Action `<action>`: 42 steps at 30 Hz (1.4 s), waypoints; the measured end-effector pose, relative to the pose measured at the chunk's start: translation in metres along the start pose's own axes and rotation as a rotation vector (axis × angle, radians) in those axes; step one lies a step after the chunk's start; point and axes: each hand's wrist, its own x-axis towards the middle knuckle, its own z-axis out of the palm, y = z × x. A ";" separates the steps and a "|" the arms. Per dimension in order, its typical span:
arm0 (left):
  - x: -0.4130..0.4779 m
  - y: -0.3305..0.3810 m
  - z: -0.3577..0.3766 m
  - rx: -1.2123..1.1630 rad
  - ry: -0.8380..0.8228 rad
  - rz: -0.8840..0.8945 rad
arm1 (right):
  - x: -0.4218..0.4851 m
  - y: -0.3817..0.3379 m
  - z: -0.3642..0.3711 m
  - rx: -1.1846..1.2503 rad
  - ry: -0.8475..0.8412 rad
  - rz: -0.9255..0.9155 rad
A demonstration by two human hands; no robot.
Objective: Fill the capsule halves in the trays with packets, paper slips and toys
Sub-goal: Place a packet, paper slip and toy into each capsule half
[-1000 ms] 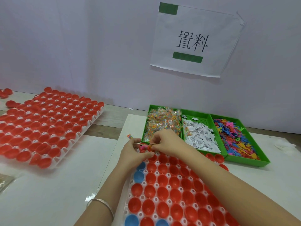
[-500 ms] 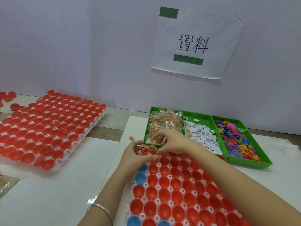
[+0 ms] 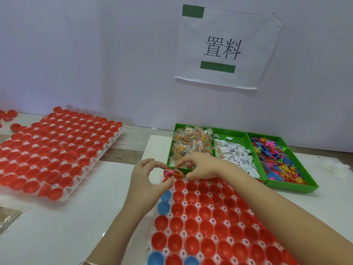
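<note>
White tabletop [image 3: 76, 226] carries the near tray [image 3: 184, 202], at whose far left corner my left hand [image 3: 145, 182] grips a capsule half [image 3: 168, 172] while my right hand [image 3: 200, 167] pinches a packet [image 3: 178, 174] into it; I judge a hard push could tip it out.

A white paper sheet [image 3: 227, 48] hangs slightly askew on the wall [image 3: 95, 54] behind the counter. It bears two large black printed characters, 置料, at its centre. A green strip [image 3: 193, 10] sits at the sheet's top left corner and a longer green bar [image 3: 217, 67] lies just under the characters; neither carries writing. The paper slips [image 3: 235, 155] in the middle compartment of the green tray [image 3: 229, 133] show black print that is too small to read.
</note>
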 end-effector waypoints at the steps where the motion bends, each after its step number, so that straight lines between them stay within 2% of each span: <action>1: 0.000 0.002 -0.002 0.034 -0.033 0.017 | 0.000 0.000 0.001 -0.008 0.016 -0.006; 7: -0.001 0.004 0.009 0.336 -0.164 0.056 | 0.003 -0.002 0.002 -0.065 0.049 -0.030; 14: -0.001 -0.002 0.023 0.490 -0.174 0.078 | 0.005 -0.001 0.002 -0.136 0.026 -0.044; 19: -0.001 -0.004 0.023 0.447 -0.171 0.074 | 0.002 0.001 0.001 -0.010 0.025 -0.066; 23: -0.004 -0.006 0.022 0.421 -0.114 0.114 | 0.000 0.001 0.002 0.151 0.132 -0.058; 27: -0.005 -0.008 0.022 0.496 -0.143 0.106 | -0.001 0.000 0.005 0.124 0.135 -0.070; 33: -0.006 0.000 0.020 0.427 -0.124 0.067 | -0.006 0.001 0.005 0.133 0.168 -0.064; 35: -0.008 0.005 0.016 0.333 -0.064 0.062 | -0.014 0.009 0.002 0.221 0.226 -0.041; 38: -0.006 0.014 0.009 0.171 0.045 0.076 | -0.036 0.039 -0.011 0.377 0.407 0.031; 42: 0.009 0.031 0.004 0.034 0.075 0.100 | -0.078 0.103 -0.031 0.490 0.798 0.249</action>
